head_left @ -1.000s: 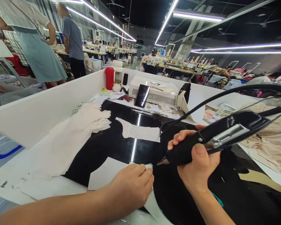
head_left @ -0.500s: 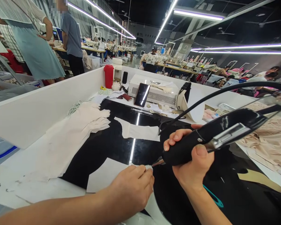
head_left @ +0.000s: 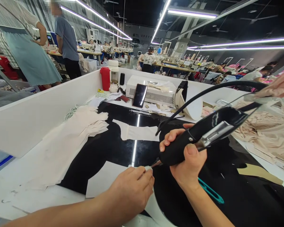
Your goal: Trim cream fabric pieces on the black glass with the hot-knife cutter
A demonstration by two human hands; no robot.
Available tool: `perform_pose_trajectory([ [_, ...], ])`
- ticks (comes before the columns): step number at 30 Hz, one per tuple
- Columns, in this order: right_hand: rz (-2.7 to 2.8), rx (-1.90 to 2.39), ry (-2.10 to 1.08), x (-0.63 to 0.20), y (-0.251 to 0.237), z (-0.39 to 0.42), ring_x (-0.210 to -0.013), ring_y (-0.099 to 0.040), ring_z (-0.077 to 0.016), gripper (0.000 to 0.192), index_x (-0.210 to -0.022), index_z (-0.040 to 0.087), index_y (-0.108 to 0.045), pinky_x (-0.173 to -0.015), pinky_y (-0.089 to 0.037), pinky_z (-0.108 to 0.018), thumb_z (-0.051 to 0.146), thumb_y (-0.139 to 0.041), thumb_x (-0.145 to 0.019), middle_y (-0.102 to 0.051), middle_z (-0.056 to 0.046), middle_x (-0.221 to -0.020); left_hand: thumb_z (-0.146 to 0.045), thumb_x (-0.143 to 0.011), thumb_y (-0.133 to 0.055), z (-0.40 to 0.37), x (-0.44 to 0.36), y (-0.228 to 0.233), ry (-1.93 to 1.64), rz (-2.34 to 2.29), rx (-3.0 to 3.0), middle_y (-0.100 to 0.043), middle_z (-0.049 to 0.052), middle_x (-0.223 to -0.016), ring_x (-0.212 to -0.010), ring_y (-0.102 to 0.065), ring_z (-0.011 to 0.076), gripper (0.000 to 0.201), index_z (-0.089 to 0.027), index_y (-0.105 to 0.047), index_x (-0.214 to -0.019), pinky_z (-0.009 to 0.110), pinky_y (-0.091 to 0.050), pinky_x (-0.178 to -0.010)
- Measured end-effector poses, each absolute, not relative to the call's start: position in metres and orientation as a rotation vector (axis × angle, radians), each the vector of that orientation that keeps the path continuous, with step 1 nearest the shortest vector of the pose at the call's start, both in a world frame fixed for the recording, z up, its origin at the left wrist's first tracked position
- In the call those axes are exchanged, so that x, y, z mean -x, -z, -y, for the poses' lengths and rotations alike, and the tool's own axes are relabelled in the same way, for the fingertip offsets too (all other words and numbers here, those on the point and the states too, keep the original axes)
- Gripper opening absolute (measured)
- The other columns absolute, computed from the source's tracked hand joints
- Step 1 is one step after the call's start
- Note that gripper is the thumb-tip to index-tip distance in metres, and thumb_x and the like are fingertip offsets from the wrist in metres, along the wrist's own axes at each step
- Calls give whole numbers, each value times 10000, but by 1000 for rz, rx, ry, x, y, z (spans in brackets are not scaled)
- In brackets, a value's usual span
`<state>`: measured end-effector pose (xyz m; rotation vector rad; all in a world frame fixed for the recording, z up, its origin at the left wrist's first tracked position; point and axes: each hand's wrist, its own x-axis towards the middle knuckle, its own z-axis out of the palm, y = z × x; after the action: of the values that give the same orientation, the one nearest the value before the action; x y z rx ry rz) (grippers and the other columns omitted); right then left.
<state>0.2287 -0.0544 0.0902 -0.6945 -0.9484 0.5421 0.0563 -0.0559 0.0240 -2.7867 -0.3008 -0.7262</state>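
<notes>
My right hand [head_left: 189, 164] is wrapped round a black corded hand tool [head_left: 180, 146] with a metal lever on its side and a narrow metal tip. The tool slants down to the left. Its tip is at the fingertips of my left hand [head_left: 134, 186], touching or nearly touching what they hold. Those fingers are pinched on a white cloth piece [head_left: 148, 168], mostly hidden beneath the hand. A white sheet [head_left: 104, 178] lies under and beside my left hand. Beyond both hands, a cream cloth piece [head_left: 142, 133] lies flat on the glossy black work surface [head_left: 118, 151].
A pile of cream cloth pieces [head_left: 68, 138] lies left. A phone [head_left: 139, 95] leans on a white vented box [head_left: 153, 90], near a red cup [head_left: 105, 78]. Teal snips or a clip [head_left: 210, 190] and a beige piece [head_left: 260, 173] lie right. A low white wall [head_left: 38, 116] borders the table.
The tool and my right hand have shifted slightly left and down in view. The whole scene has shifted a little left too. My left hand keeps its pinch.
</notes>
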Motion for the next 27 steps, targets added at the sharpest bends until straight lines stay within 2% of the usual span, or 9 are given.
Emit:
perform_pose_trajectory([
  [9,996,737,-467,-228,-87,56,-583,-595,-152,444,-1158,261,-567,-482,-518,-281,485,-784,-842,-639,32,-780,-156,-1026,-591,57,-52,-20,725,322,2807,-701,94,-1253,-1025,-640,221,236,-97,-674,-1239,317,-525,-730],
  [15,1011,713,-483,-228,-86,55,-555,-603,-144,435,-1155,252,-551,-485,-529,-285,465,-780,-853,-656,44,-783,-163,-1033,-581,58,-51,-22,692,346,2853,-680,92,-1308,-1028,-639,206,245,-99,-661,-1256,309,-530,-744],
  [27,1001,709,-493,-227,-86,55,-557,-599,-142,416,-1157,253,-554,-486,-520,-283,443,-771,-857,-646,46,-783,-187,-1043,-589,57,-52,-20,667,327,2822,-704,111,-1267,-1063,-655,210,231,-83,-674,-1230,321,-537,-844],
])
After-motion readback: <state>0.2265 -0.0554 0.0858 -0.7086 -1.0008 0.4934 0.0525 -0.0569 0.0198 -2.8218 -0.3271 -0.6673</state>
